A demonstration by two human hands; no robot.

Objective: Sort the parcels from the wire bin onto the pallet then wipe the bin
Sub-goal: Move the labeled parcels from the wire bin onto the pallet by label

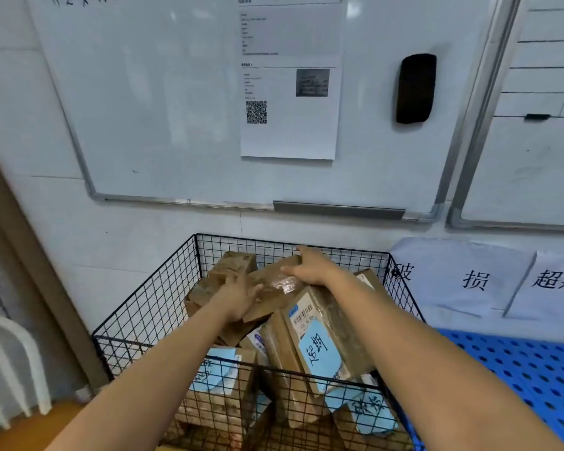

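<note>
A black wire bin (150,304) stands against the wall, filled with several brown cardboard parcels. On top of the pile lies a taped brown parcel (274,284). My left hand (236,299) holds its near left end and my right hand (310,266) grips its far right edge, fingers curled over it. Just below leans a larger parcel with a blue handwritten label (319,346). The blue perforated pallet (534,372) lies to the right of the bin.
Two whiteboards hang on the wall above, with a printed sheet (288,79) and a black eraser (415,89). White paper signs (463,278) are stuck on the wall above the pallet. A white chair back (10,362) stands at the left.
</note>
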